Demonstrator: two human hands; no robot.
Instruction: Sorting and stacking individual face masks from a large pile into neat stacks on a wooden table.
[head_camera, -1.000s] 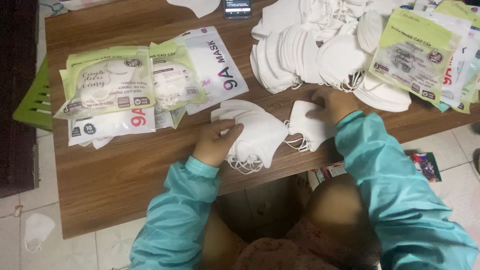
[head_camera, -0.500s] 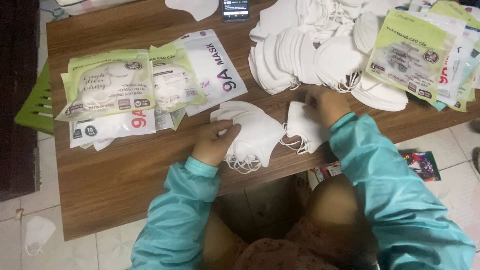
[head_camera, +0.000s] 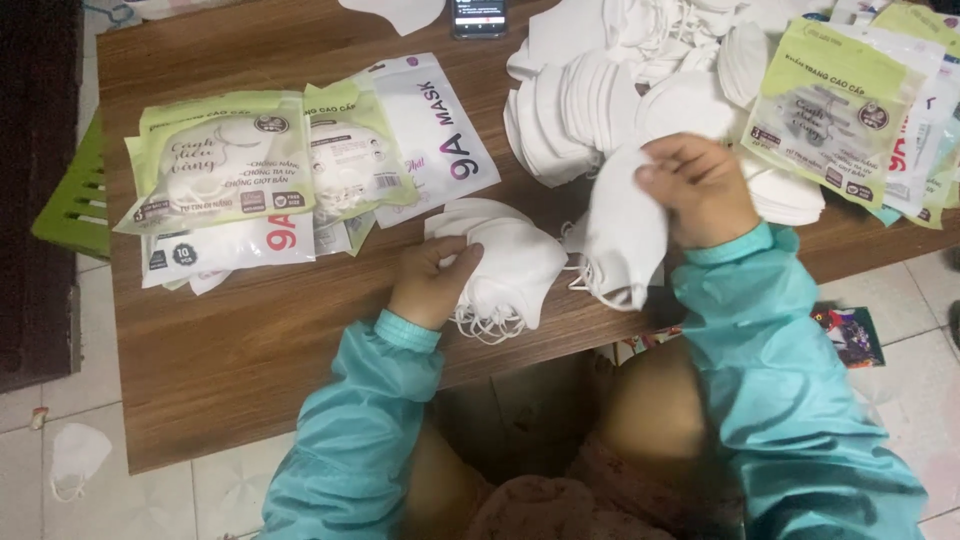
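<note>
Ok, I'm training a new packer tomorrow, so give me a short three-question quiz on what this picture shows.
1. True or false: the left hand rests on a stack of white masks on the wooden table.
2. What does the right hand hold?
A. a phone
B. a white mask
C. a sealed green packet
3. Fill in: the green-and-white mask packets near the left hand lie to the ____ of the stack.

Key
1. True.
2. B: its fingers pinch a white mask raised off the table.
3. Left.
</note>
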